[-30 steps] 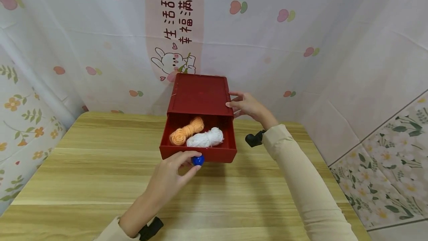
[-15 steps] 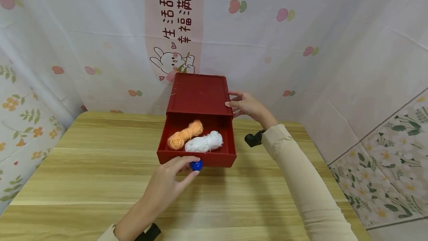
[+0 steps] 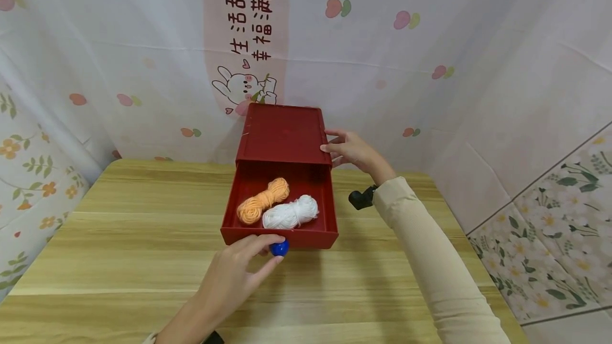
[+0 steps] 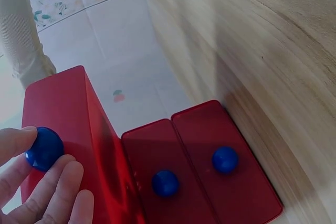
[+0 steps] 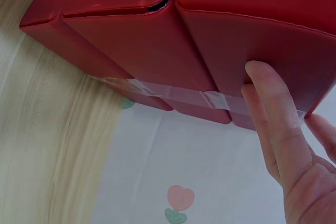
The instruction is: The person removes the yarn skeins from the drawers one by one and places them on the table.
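A red drawer unit (image 3: 286, 134) stands at the back of the table, its top drawer (image 3: 330, 223) pulled out toward me. My left hand (image 3: 234, 269) pinches the round blue knob (image 3: 279, 248) on that drawer's front between thumb and fingers. Inside lie an orange skein of yarn (image 3: 264, 200) and a white skein of yarn (image 3: 290, 213), side by side. My right hand (image 3: 353, 150) rests against the unit's right side, near its top edge. In the right wrist view its extended fingers (image 5: 270, 90) touch the red side wall.
Two lower drawers with blue knobs, one knob (image 4: 166, 183) and another knob (image 4: 225, 159), are closed beneath the open one. Clear tape (image 5: 184, 94) runs across the unit's side. A patterned white curtain (image 3: 363, 57) hangs right behind. The wooden table (image 3: 143, 238) extends to both sides.
The left hand has drawn the top drawer further out toward me, and the two skeins have come forward with it. The right hand stays against the unit's side.
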A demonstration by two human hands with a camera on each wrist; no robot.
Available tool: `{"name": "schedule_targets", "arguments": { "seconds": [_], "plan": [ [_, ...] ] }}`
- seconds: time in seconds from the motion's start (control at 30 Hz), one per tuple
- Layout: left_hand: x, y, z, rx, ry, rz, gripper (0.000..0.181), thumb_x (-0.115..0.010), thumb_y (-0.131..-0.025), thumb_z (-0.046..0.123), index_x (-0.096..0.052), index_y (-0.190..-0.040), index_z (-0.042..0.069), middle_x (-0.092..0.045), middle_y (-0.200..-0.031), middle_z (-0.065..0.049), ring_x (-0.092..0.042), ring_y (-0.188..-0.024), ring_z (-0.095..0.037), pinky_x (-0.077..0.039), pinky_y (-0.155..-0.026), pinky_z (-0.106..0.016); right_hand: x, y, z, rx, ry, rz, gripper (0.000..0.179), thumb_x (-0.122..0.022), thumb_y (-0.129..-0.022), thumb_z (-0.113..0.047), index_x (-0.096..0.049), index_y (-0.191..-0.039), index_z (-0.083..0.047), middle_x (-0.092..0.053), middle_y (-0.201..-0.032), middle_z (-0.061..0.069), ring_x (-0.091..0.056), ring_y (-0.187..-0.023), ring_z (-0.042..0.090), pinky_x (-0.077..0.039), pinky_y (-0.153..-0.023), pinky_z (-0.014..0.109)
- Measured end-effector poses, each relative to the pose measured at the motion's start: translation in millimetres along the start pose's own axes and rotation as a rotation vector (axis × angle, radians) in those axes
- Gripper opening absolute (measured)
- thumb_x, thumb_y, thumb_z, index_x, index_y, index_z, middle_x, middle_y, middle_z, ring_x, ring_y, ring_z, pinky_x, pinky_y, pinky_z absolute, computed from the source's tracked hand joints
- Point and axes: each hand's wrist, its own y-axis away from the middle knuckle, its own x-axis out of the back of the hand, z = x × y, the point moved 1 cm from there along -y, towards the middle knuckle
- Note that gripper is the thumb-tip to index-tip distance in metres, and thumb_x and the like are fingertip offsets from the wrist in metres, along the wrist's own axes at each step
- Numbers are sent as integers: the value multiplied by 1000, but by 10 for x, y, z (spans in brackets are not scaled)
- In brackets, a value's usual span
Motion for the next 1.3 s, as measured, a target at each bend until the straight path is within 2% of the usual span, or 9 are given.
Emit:
{"name": "schedule_targets", "arguments": {
  "seconds": [0.23, 0.43, 0.6, 0.7, 0.8, 1.0, 1.17, 1.3],
  "plan": [
    [19, 14, -2, -13, -8, -7, 30, -77, -75, 19, -66, -103, 22, -68, -87, 13, -60, -73, 0, -53, -65, -19, -9, 7, -4, 7, -13, -15, 64, -55, -93, -13, -22, -148, -8, -40, -137, 21, -60, -96, 30, -56, -76, 36],
    [72, -14, 0, -59, -53, -36, 30, -77, -76, 21, -68, -104, 21, -71, -91, 10, -64, -74, -1, -53, -65, -17, 0, 9, -1, 14, -8, -13, 65, -55, -93, -13, -21, -148, -8, -41, -137, 22, -59, -99, 33, -56, -75, 35],
    [200, -71, 18, -106, -57, -72, 24, -73, -79, 25, -70, -103, 21, -72, -84, 6, -63, -65, 1, -46, -56, -9, 8, 16, -4, 8, -16, -9, 64, -55, -93, -13, -22, -148, -9, -42, -136, 21, -59, -99, 34, -56, -74, 36],
    [318, -121, 56, -128, -37, -77, 20, -70, -83, 29, -70, -101, 22, -72, -79, 8, -54, -56, 7, -38, -51, -6, 7, 16, -16, 4, -25, -11, 64, -55, -93, -13, -22, -148, -9, -41, -136, 21, -59, -96, 32, -56, -74, 35],
    [440, -197, 107, -146, -14, -76, 21, -73, -80, 25, -70, -100, 20, -71, -81, 9, -46, -55, 8, -34, -49, -5, 8, 14, -29, 0, -33, -11, 64, -55, -93, -12, -22, -148, -9, -41, -136, 21, -59, -93, 29, -56, -73, 34],
    [637, -417, 156, -200, 19, -58, 24, -76, -76, 13, -70, -99, 17, -71, -89, 7, -56, -64, 2, -41, -55, -6, 18, 14, -35, -1, -38, -12, 64, -55, -93, -12, -22, -148, -9, -41, -136, 22, -60, -87, 23, -56, -73, 34],
    [756, -651, 140, -222, 15, -55, 21, -74, -77, 10, -70, -97, 17, -70, -81, 8, -56, -61, 1, -40, -49, -12, 18, 2, -11, 1, -38, -12, 64, -55, -93, -11, -22, -148, -8, -41, -137, 22, -60, -90, 26, -56, -71, 32],
    [827, -854, 123, -221, 22, -73, 18, -71, -80, 11, -69, -97, 16, -70, -81, 8, -63, -66, -1, -47, -53, -17, 13, -12, 9, 0, -40, -17, 64, -55, -93, -12, -21, -148, -8, -40, -136, 23, -60, -90, 26, -56, -72, 32]
  ]
}}
